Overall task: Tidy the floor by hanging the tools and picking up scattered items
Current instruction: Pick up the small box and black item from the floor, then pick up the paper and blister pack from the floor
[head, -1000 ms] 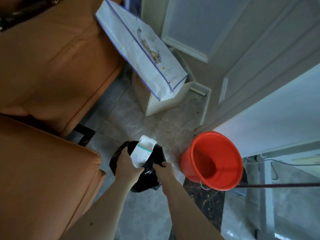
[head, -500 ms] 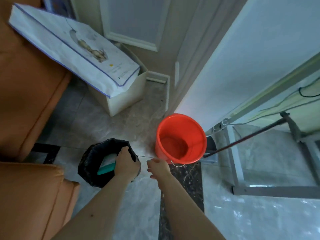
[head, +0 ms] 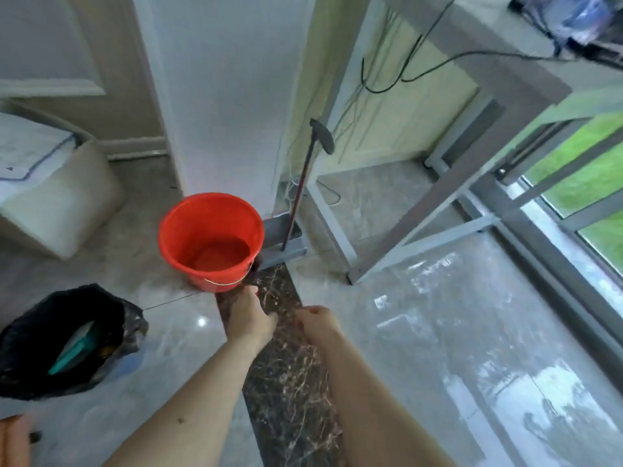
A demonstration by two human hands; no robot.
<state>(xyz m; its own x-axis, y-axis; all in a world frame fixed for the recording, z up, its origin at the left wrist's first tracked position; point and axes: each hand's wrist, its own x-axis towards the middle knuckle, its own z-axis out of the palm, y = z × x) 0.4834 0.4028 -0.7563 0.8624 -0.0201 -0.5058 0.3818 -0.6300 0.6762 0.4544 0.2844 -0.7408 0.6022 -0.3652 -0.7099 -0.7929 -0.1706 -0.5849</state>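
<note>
A red bucket (head: 210,241) with a thin wire handle stands on the floor by the white door. My left hand (head: 251,315) reaches to its near right side, fingertips close to the wire handle, holding nothing. My right hand (head: 320,320) hovers beside it over the dark marble strip, loosely curled and empty. At the left edge, a bin lined with a black bag (head: 60,338) holds a white and teal item (head: 72,352). Behind the bucket, a long-handled tool (head: 301,176) leans against the wall, its grey pan (head: 285,242) on the floor.
A white box (head: 64,210) with a paper bag on it sits at the far left. A grey desk frame (head: 414,210) with dangling cables stands to the right, beside a glass sliding door (head: 573,203). The floor is glossy tile.
My left hand has left the black bag, with the white and teal item lying inside it, and moved right to the bucket. The view has swung right; my right hand moved along.
</note>
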